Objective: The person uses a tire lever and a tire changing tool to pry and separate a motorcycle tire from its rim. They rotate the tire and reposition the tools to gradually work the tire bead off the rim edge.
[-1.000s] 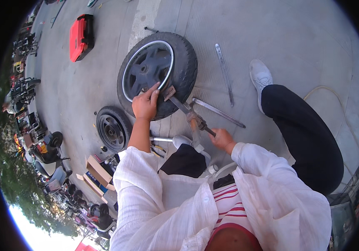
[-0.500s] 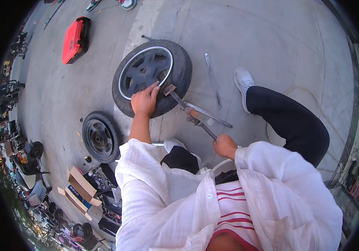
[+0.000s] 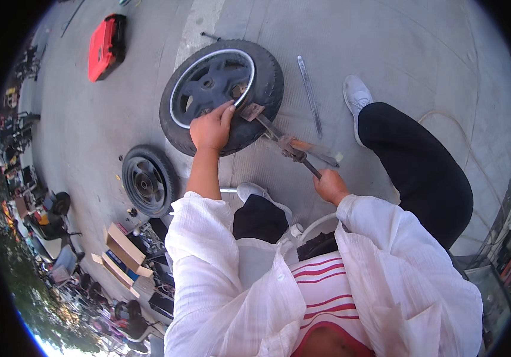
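A large black tyre [image 3: 265, 89] with a silver-edged spoked wheel [image 3: 206, 83] is on the ground ahead of me. My left hand [image 3: 211, 129] is closed on the wheel's near rim edge, thumb along the silver lip. In my right hand [image 3: 330, 186] is the end of a long metal bar tool [image 3: 274, 132], its sliding clamp [image 3: 294, 152] midway along. The tool's rusty flat plate [image 3: 252, 112] touches or nearly touches the tyre's sidewall beside the rim. An orange-brown length [image 3: 312, 148] shows next to the clamp; I cannot tell whether it belongs to the tool.
A metal tyre lever [image 3: 309, 95] lies right of the tyre, a bolt [image 3: 210, 36] beyond it. On the left are a smaller wheel [image 3: 148, 180], a red case [image 3: 106, 47] and an open cardboard box [image 3: 122, 254]. My shoes [image 3: 358, 98] flank the work; scooters [image 3: 47, 229] line the far left.
The tool has tilted slightly, and the orange-brown length beside its clamp shows more. My left hand keeps its place on the rim. The whole view has shifted a little.
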The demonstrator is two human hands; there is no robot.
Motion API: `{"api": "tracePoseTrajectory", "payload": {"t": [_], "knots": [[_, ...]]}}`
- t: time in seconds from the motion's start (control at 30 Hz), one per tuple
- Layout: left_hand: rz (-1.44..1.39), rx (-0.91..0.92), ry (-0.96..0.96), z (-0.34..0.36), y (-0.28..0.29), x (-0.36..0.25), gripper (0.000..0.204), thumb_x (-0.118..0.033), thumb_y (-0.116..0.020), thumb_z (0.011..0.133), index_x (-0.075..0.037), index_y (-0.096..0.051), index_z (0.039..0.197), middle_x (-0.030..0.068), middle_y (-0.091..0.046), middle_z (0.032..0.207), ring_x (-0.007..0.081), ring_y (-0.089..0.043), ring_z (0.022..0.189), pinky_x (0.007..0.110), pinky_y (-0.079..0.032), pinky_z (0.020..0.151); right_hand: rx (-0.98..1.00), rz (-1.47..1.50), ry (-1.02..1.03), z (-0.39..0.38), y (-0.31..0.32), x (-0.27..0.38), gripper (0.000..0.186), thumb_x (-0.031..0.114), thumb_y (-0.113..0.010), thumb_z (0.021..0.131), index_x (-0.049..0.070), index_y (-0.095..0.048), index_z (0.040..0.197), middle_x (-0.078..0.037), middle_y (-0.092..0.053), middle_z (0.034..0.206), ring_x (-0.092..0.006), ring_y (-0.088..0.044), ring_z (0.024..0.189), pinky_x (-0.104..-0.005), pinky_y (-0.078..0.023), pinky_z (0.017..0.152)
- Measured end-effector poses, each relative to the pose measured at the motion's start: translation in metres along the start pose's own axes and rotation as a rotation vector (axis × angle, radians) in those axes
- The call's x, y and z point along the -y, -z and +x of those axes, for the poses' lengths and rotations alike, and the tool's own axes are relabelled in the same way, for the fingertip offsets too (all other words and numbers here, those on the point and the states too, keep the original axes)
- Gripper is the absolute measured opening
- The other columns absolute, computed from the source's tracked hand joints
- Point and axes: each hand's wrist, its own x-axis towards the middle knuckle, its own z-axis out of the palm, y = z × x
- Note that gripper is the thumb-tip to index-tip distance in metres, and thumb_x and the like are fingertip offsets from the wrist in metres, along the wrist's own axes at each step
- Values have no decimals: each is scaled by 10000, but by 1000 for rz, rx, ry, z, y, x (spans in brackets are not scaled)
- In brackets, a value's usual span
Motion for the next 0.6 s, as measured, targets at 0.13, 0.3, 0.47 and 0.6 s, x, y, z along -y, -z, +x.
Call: {"api": "tracePoseTrajectory", "payload": {"t": [0.13, 0.3, 0.47, 0.6], "knots": [[-11, -33, 45, -5, -2, 11, 309, -518, -512, 897, -358, -709, 1072, 113, -697, 808, 324, -667, 773, 410, -515, 732, 25, 19, 69, -4, 3, 4, 222, 240, -587, 839, 39, -681, 826, -230, -660, 812, -423, -634, 793, -491, -512, 738], [-29, -31, 31, -1, -8, -1, 287, -496, -539, 890, -355, -709, 1073, 131, -683, 776, 334, -661, 762, 417, -516, 716, -41, 40, 164, 13, -1, -15, 219, 245, -593, 837, 47, -687, 833, -225, -661, 807, -414, -637, 783, -487, -517, 727], [-10, -16, 14, -6, -11, 0, 288, -484, -541, 892, -363, -695, 1104, 136, -677, 754, 331, -657, 769, 419, -513, 716, 47, 69, 142, 23, -21, -32, 213, 253, -600, 835, 56, -679, 816, -214, -664, 800, -413, -638, 752, -483, -520, 710], [-85, -39, -2, -10, -14, 19, 287, -459, -557, 898, -348, -690, 1126, 127, -657, 695, 304, -658, 719, 403, -505, 680, 68, 76, 189, 15, -21, -21, 199, 266, -607, 835, 79, -672, 850, -194, -665, 785, -408, -639, 731, -488, -519, 701]]}}
